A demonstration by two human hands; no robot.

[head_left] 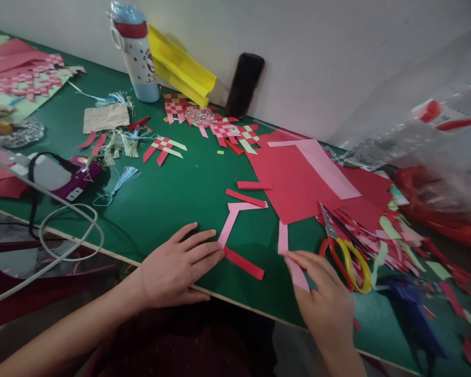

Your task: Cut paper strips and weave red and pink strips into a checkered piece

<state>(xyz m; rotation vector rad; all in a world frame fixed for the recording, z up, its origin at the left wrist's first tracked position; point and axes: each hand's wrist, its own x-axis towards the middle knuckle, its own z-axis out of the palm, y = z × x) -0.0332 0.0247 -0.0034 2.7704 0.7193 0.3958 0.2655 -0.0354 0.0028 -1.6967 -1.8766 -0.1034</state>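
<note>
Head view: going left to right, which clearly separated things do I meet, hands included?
Purple device → left hand → phone → right hand → blue tool.

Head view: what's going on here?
A person's right hand pinches a light-pink paper strip near the corner of a large red paper sheet. The left hand lies spread on the green tabletop, fingers at the left end of a flat red paper strip. Metal scissors with red and yellow handles lie by a pile of paper scraps; neither hand holds them.
</note>
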